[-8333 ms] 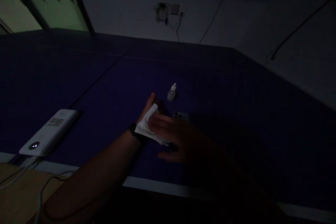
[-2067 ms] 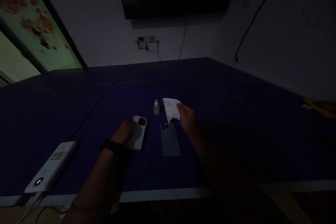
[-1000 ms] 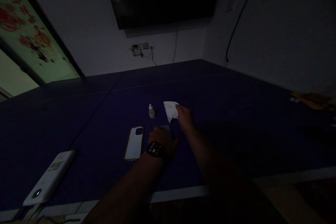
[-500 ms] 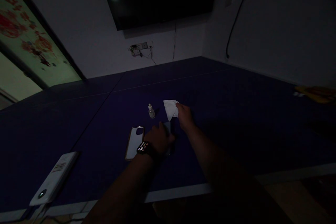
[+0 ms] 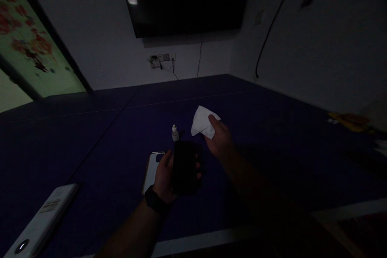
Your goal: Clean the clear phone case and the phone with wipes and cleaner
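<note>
My left hand (image 5: 165, 177), a dark watch on its wrist, is wrapped round a smartphone (image 5: 184, 168) whose black face is turned up. Fingertips show along the phone's right edge. Thumb on top, my right hand (image 5: 220, 139) pinches a folded white cloth or tissue (image 5: 203, 122) just beyond the phone's upper right. A phone case (image 5: 151, 172) with a clear or whitish back lies on the dark blue table (image 5: 115, 169), partly covered by my left hand. Behind the phone stands a small dropper bottle (image 5: 175, 133) with a white cap.
At the lower left lies a long white power bank (image 5: 45, 217) with a small lit display. A yellow item (image 5: 352, 121) rests at the far right. On the back wall are a dark television (image 5: 187, 0) and a socket with cables (image 5: 160, 59). The room is dim.
My left hand, palm down over the phone before, has picked it up and turned palm up beneath it. The cloth in my right hand has shifted slightly right and spread more. The view has tilted a little.
</note>
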### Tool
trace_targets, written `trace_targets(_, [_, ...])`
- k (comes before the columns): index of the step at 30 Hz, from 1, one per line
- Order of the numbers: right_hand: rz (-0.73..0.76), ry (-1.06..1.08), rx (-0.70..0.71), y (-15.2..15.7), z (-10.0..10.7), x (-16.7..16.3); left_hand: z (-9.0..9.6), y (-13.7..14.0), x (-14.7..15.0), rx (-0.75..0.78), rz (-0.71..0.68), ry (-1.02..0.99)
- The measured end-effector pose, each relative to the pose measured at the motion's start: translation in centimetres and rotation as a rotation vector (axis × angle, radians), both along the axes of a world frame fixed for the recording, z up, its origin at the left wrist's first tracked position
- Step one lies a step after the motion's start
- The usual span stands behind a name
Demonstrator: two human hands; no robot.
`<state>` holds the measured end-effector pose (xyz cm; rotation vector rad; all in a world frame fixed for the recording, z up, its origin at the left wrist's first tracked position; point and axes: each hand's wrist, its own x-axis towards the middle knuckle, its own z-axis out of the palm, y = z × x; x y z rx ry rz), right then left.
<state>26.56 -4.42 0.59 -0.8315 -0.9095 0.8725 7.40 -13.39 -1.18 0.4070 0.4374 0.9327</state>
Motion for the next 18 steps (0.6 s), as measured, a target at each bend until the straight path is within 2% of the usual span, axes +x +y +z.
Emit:
trace_targets(4, [0.127, -0.12, -0.064, -1.1, 2.3, -0.2, -0.1, -0.8, 1.1, -0.023, 0.026, -0.007])
trace_targets(7, [-0.027, -0.453, 0.019, -2.4, 2.9, 0.5, -0.2, -1.2, 1.5, -0.054, 0.016, 0.038])
trace_targets(8, [-0.066, -0.565, 0.052, -2.9, 2.7, 0.8, -0.3, -1.3, 1.6, -0.069, 0.019, 0.043])
trace_targets(11, [0.002, -0.814, 0.144, -4.1, 1.6, 1.4, -0.3, -1.3, 2.1, -0.109, 0.034, 0.035])
trace_targets(16, [0.17, -0.985, 0.185, -4.4, -0.3, 0.4, -0.1, -1.3, 3.0, -0.202, 0.099, 0.074])
trace_targets(18, [0.218, -1.041, 0.248, -4.3, -0.6, -0.2, -0.2, -1.3, 3.3, -0.211, 0.145, 0.083])
